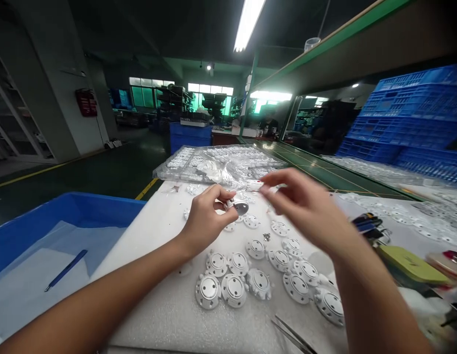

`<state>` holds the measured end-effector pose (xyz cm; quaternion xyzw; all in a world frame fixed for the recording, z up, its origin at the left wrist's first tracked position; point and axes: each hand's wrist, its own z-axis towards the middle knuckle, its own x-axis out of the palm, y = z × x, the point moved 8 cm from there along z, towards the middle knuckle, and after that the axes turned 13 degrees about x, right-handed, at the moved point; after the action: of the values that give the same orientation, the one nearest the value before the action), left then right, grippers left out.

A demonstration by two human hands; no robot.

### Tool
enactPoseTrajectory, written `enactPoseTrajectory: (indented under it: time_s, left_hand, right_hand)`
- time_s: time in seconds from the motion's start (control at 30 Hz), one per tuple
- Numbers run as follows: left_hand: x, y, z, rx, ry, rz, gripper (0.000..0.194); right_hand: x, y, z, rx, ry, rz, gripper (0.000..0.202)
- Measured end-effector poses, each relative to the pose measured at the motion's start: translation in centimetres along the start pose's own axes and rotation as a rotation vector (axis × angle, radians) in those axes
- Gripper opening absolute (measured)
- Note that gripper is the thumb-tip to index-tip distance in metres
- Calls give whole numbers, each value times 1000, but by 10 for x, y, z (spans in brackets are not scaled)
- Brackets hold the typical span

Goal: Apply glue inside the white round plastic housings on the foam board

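My left hand [210,211] pinches a round metal disc part [242,207], tilted, with small dark holes in its face. My right hand [298,201] is raised to the right of it, thumb and fingers curved towards each other. Its fingertips are smeared by motion, so whether they hold anything is unclear. A white item with a red mark [255,184] shows just beyond those fingertips. Below both hands, several white round flanged parts [234,289] lie on a white foam sheet [155,295]. A small heap of tiny dark pieces [266,237] sits among them. Tweezers [293,334] rest near the front edge.
Clear plastic trays [177,164] full of white parts stand at the back. On the left is a blue bin [114,204] holding a blue pen [66,269]. To the right are a yellow-green box [413,263], several tools [368,223] and stacked blue crates [409,113].
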<state>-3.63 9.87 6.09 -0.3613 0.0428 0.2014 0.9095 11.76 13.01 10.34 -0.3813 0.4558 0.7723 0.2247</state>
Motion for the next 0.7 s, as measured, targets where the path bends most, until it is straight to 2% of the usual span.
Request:
enactPoseTrajectory:
  time_s: [0.07,0.13,0.27,0.37,0.47,0.6,0.7]
  left_hand:
    - [-2,-2,1,35,-23,10,7]
    - [-2,-4,1,60,-28,4,7]
    - [2,-6,-1,93,-38,-29,10]
    - [4,-6,-3,73,-46,-69,10]
    - [6,-1,-4,-9,-52,-101,10]
    - [11,16,-8,-204,-56,-184,17]
    - [18,28,-11,-329,-51,-304,20]
  right_hand:
    - [19,2,4,-19,67,17,39]
    - [33,3,6,-65,69,61,29]
    - [38,0,1,-137,-41,179,20]
    - [38,-4,-2,-116,-40,241,18]
    - [39,-7,-2,-84,-2,309,16]
    - [45,-12,3,2,95,438,20]
    - [47,-17,6,57,104,438,22]
